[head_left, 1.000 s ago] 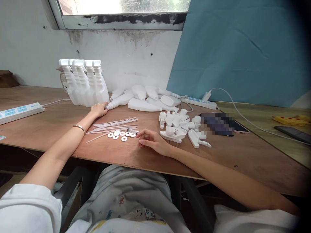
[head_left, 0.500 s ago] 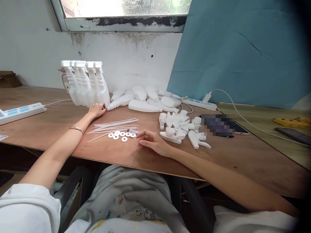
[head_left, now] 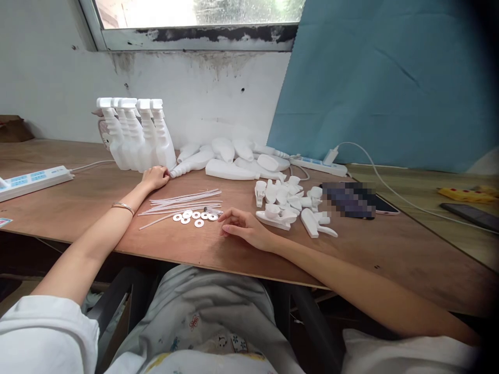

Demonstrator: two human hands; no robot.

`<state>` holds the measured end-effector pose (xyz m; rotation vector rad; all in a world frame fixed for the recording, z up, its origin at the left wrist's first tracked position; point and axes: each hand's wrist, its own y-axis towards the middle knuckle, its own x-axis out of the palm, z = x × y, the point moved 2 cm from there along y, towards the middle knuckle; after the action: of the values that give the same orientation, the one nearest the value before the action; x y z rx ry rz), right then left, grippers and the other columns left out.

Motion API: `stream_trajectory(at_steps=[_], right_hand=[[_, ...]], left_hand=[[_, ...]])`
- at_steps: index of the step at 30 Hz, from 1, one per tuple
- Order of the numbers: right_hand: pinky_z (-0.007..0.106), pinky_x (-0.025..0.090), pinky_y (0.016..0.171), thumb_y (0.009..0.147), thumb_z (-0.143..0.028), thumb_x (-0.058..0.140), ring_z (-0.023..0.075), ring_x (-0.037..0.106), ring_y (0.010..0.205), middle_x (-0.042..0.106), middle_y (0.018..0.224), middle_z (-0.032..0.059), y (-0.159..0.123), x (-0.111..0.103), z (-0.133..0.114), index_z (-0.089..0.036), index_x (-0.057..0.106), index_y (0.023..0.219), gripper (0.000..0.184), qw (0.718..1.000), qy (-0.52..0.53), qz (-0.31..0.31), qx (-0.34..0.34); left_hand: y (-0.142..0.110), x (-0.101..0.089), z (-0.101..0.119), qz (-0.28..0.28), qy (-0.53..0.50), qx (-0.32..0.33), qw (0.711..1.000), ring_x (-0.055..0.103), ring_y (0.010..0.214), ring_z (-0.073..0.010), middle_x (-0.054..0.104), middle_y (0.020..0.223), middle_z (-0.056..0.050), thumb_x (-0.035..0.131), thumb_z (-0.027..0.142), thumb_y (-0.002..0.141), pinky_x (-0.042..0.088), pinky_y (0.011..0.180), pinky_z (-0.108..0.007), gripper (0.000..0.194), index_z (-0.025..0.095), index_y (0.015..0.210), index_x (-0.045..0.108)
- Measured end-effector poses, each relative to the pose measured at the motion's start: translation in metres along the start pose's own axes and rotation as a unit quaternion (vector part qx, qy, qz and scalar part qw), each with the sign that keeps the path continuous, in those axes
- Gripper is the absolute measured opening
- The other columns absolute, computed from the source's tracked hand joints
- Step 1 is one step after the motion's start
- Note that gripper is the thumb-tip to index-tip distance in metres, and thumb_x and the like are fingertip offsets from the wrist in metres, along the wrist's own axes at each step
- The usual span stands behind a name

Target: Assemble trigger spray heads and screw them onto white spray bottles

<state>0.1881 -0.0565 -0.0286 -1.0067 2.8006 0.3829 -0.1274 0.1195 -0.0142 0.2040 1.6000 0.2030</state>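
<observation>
Smooth white bottles lie heaped near the wall; upright bottles with spray tops stand left of them, contents hidden. The left hand curls beside a heaped bottle's neck; whether it grips anything I cannot tell. The right hand, loosely curved, thumb apart, rests between white washers and spray heads. Wooden tabletop spreads toward its front edge.

On the table, around the washers, tubes lie at twelve o'clock, standing bottles at eleven, lying bottles at one, and spray heads at three.
</observation>
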Motion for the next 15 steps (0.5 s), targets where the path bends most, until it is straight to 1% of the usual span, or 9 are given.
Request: stream_trajectory(at_steps=[5, 8, 11, 15], right_hand=[[0.027, 0.043, 0.070, 0.079, -0.035, 0.058, 0.0120, 0.057, 0.069, 0.063, 0.076, 0.0028, -0.0007, -0.0005, -0.0015, -0.016, 0.052, 0.093, 0.025, 1.000, -0.001, 0.000, 0.002], [0.027, 0.043, 0.069, 0.079, -0.036, 0.058, 0.0118, 0.056, 0.069, 0.063, 0.075, 0.0028, -0.0011, 0.0001, -0.0023, -0.016, 0.052, 0.093, 0.025, 1.000, 0.001, 0.001, 0.005], [0.028, 0.043, 0.070, 0.079, -0.037, 0.058, 0.0119, 0.057, 0.069, 0.063, 0.075, 0.0029, -0.0010, 0.0004, -0.0021, -0.016, 0.052, 0.093, 0.026, 1.000, 0.002, 0.002, 0.004], [0.028, 0.044, 0.071, 0.079, -0.037, 0.057, 0.0122, 0.057, 0.070, 0.063, 0.076, 0.0031, -0.0005, -0.0004, -0.0003, -0.016, 0.052, 0.094, 0.026, 1.000, -0.002, -0.002, 0.002]], left_hand=[[0.0001, -0.0026, -0.0025, 0.012, 0.017, -0.061, 0.998, 0.058, 0.091, -0.0361, 0.063, 0.100, -0.019, 0.041, 0.034, 0.072, 0.044, 0.072, -0.042, 0.041, 0.014, 0.100, 0.064], [0.0002, -0.0034, -0.0037, 0.017, 0.027, -0.087, 0.996, 0.058, 0.090, -0.0380, 0.062, 0.098, -0.022, 0.041, 0.033, 0.071, 0.044, 0.071, -0.044, 0.042, 0.011, 0.099, 0.065], [0.0000, -0.0034, -0.0042, 0.017, 0.033, -0.093, 0.995, 0.058, 0.090, -0.0366, 0.063, 0.097, -0.021, 0.042, 0.032, 0.071, 0.043, 0.073, -0.043, 0.041, 0.011, 0.098, 0.065], [0.0002, -0.0027, -0.0047, 0.024, 0.038, -0.077, 0.996, 0.056, 0.094, -0.0341, 0.064, 0.096, -0.020, 0.043, 0.031, 0.070, 0.040, 0.082, -0.042, 0.040, 0.011, 0.096, 0.066]])
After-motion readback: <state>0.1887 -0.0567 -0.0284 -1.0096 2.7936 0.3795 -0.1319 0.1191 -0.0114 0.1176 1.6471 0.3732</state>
